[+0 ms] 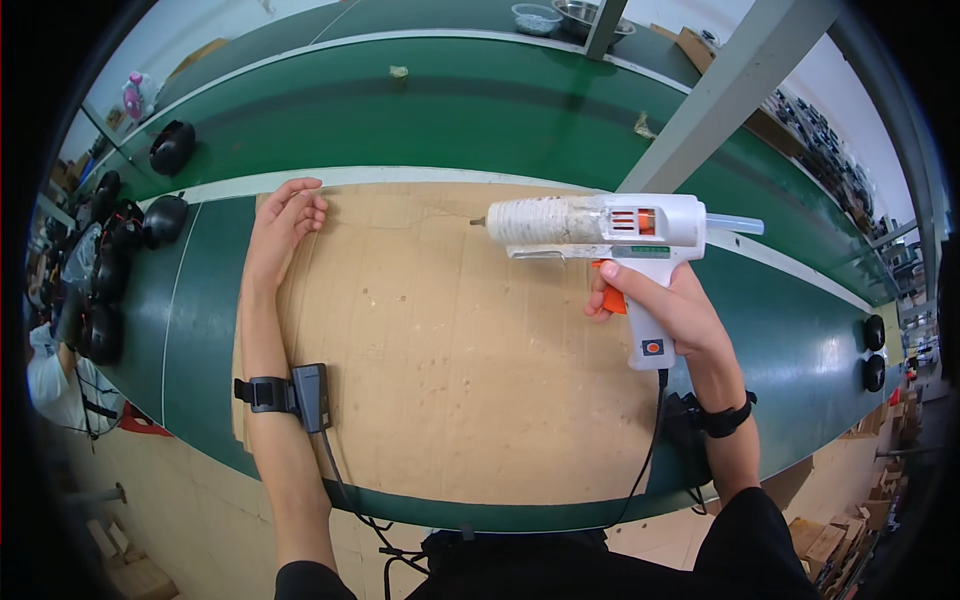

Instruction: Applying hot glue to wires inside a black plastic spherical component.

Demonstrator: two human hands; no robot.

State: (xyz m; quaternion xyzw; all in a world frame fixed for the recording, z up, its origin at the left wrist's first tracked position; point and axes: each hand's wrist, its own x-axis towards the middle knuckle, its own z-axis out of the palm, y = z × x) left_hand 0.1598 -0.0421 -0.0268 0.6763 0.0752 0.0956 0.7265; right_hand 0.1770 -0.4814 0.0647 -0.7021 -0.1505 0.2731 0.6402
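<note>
A white hot glue gun [600, 228] is in my right hand [665, 305], closed around its grip, with fingers by the orange trigger [613, 290]. Its nozzle [478, 221] points left, and a clear glue stick [735, 224] juts out of its back end. A black cord [655, 430] hangs from the bottom of the handle. At the far left corner of a flat cardboard sheet [430, 360], my left hand [287, 222] rests with loosely bent fingers and nothing visible in them. The glue gun is held above the sheet's right side.
Beyond the green workbench [215, 290] runs a green conveyor belt [480, 105] with small scraps on it. A grey metal post [730, 95] rises at the right. Black rounded parts [165, 220] crowd the left end; two more [874, 355] sit at the right. A metal bowl [590, 20] stands at the back.
</note>
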